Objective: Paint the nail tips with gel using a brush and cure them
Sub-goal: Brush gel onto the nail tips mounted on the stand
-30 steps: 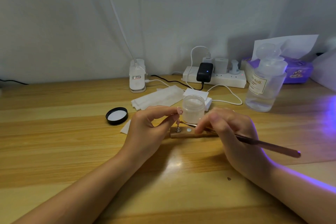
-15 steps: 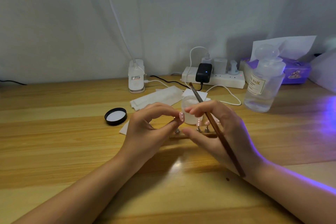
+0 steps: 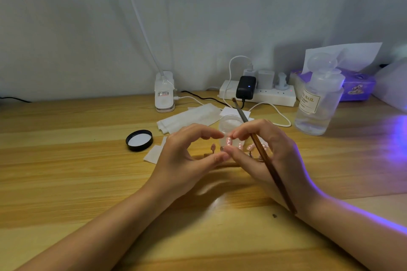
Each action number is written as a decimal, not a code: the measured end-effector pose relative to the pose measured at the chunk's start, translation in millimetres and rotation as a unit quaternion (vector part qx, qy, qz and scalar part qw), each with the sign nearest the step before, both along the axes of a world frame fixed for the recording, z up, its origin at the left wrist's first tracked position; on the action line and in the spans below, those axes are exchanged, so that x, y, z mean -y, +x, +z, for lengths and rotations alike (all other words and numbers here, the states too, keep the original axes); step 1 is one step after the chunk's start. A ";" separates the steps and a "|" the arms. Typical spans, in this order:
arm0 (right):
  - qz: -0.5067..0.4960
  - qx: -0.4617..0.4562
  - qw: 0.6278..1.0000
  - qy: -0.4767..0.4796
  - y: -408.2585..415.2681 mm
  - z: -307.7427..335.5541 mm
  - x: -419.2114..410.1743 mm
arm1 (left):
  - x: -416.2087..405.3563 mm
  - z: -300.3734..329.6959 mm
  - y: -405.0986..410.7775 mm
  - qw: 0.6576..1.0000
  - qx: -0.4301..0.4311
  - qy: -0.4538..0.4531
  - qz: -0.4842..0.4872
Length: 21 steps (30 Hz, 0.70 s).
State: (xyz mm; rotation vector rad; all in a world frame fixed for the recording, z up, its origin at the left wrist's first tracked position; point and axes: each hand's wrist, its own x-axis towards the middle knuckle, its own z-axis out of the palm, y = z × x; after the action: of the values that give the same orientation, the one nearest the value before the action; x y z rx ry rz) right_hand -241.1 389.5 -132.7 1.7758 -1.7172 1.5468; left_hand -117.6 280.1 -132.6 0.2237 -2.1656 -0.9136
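Wide wooden table (image 3: 66,182), pale grain running L to R, violet light spilling across its right side. Back right, a purple tissue box (image 3: 359,87) w/ a white sheet sticking up. In front of it a tall clear plastic bottle (image 3: 317,103), round cap, "NAIL" on the label, clear liquid low in the bottom. White power strip (image 3: 275,95) at the wall, black adapter plugged in, small blue light on it. White clip lamp base (image 3: 164,92) left of that, thin neck going up.

Flat white wipes (image 3: 189,117) lie mid-table. Small clear round jar (image 3: 230,124) stands just behind the fingertips, lid off; contents can't be made out. Its black lid (image 3: 139,140) sits upturned to the left, white liner showing.

Both hands meet centre. Left hand (image 3: 187,160) curls thumb and forefinger toward a glossy pink nail tip (image 3: 229,141); right hand (image 3: 268,152) pinches that same tip from the other side. Whether the left actually touches it, can't tell. Brush (image 3: 264,156), brown slim handle, metal ferrule, lies tucked across the right hand's fingers, bristles pointing away toward the wall. More pink tips stand on small pegs of a holder (image 3: 250,152) under the hands, mostly hidden.
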 end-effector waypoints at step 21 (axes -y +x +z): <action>-0.050 -0.091 0.993 0.047 -10.8 -8.6 4.9 | 1.2 -7.3 -2.0 0.992 0.122 0.000 0.036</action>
State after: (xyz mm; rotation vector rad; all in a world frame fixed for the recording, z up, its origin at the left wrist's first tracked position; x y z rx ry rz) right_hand -251.9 384.6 -141.2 1.7822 -1.7860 1.2424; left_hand -119.6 278.9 -139.9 0.4309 -2.3630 -0.8832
